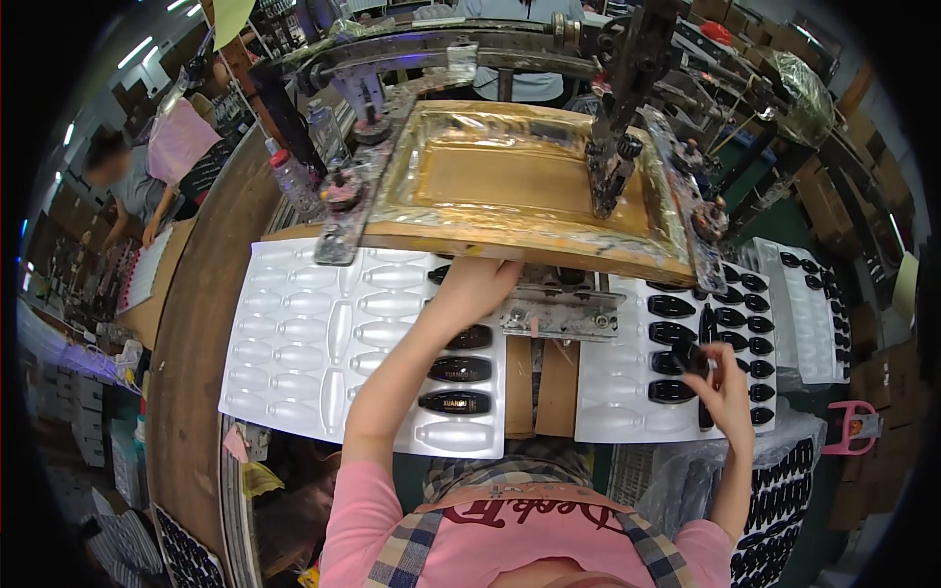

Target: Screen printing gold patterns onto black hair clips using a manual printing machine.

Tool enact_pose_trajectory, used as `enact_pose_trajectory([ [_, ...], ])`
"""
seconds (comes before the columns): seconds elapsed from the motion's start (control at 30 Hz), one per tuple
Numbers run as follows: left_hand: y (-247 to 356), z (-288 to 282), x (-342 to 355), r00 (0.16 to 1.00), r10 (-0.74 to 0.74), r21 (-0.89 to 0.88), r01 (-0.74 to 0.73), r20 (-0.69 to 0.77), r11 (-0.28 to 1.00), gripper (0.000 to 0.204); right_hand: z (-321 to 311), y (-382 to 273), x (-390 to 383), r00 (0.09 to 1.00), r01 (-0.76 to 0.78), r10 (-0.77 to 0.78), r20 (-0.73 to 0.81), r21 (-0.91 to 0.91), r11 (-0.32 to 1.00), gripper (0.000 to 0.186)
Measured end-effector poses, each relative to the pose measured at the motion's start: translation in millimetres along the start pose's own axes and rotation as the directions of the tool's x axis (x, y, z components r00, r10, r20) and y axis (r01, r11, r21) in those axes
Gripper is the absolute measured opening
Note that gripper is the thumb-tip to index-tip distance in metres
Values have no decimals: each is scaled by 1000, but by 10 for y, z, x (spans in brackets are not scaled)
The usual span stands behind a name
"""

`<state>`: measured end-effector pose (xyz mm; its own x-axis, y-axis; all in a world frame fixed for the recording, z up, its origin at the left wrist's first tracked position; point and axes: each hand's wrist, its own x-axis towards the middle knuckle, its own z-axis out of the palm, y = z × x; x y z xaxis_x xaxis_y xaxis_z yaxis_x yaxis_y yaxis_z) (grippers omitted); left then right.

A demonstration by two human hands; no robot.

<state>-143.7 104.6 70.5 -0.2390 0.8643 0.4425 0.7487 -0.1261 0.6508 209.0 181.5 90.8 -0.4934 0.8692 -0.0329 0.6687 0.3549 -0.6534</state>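
My left hand (480, 282) reaches under the raised screen-printing frame (529, 251), beside a metal fixture (561, 316); the frame hides its fingers. Over the right white tray (613, 429), my right hand (723, 384) pinches a glossy black oval piece (695, 361) between thumb and fingers. More black pieces (670, 306) fill columns of that tray around the hand. On the left white tray (276, 416), below my left forearm, lie black pieces with gold print (461, 368); many of its moulded hollows hold nothing.
The printing machine's metal arm (627, 98) stands above the frame. A red-capped bottle (291, 176) is at its left. Another tray (809, 333) of black pieces and a pink stool (851, 427) are at right. A person (147, 181) works at far left, another (520, 49) stands opposite.
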Motion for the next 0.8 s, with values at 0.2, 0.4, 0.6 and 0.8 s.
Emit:
enact_pose_trajectory([
  [0.2, -674, 340, 673, 954, 256, 156, -232, -158, 960, 16, 155, -164, 550, 863, 491, -467, -191, 99, 866, 63],
  [0.4, -691, 46, 672, 971, -87, -332, 9, -221, 943, 17, 533, -614, 1080, 896, 441, -442, -35, 170, 881, 55],
  [0.6, -520, -419, -137, 847, -475, -771, 131, -240, 624, 18, 820, -973, 1188, 841, 538, -527, 125, -77, 839, 58],
  [0.8, -367, -532, -1478, 722, -659, -692, 367, -209, 622, 15, 824, -998, 1090, 843, 517, -512, 167, 16, 856, 54],
])
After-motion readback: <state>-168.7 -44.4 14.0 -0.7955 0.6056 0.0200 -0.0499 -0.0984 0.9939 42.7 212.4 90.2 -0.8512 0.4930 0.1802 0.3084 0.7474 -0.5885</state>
